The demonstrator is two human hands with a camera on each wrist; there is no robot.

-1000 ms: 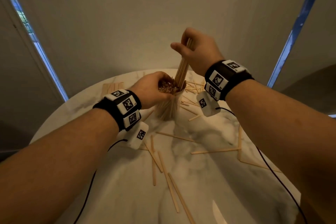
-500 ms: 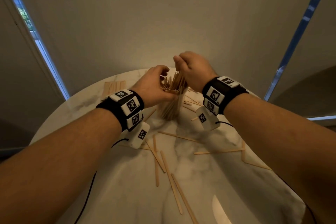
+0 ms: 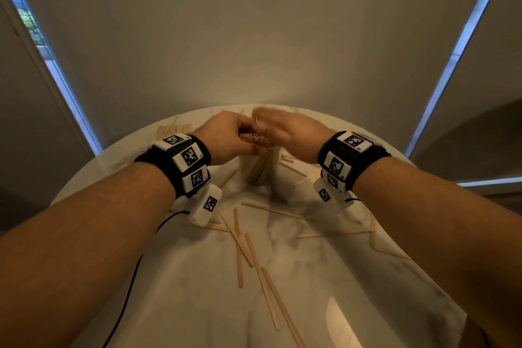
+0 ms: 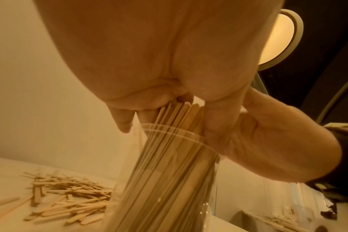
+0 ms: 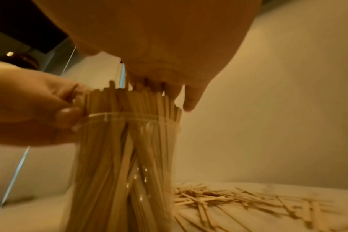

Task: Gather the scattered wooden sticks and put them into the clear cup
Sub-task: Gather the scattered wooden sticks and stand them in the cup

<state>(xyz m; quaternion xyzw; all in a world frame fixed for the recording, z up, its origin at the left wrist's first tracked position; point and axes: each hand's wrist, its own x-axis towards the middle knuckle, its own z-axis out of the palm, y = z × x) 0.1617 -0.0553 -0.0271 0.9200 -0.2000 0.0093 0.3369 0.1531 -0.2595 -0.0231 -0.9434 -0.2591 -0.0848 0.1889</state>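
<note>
The clear cup [image 3: 258, 171] stands at the far middle of the marble table [image 3: 339, 305], packed with upright wooden sticks [image 3: 251, 137]. My left hand [image 3: 231, 135] grips the cup at its rim, thumb on the near side [image 5: 69, 114] and fingers curled over the stick tops [image 4: 125, 122]. The right hand [image 3: 282, 128], blurred, lies over the cup with straight fingers [image 5: 189, 102] that touch the stick tops. It holds nothing. Loose sticks [image 3: 248, 248] lie scattered on the table in front of the cup.
A thick pile of sticks [image 5: 228, 202] lies behind and beside the cup [image 4: 169, 180], also seen from the left wrist as a heap [image 4: 69, 200]. More sticks [image 3: 336, 233] lie toward the right edge. A wall stands close behind the table.
The right hand came down from above the cup with a bundle of sticks, let it go into the cup and now lies flat on the tops. The left hand stayed at the rim.
</note>
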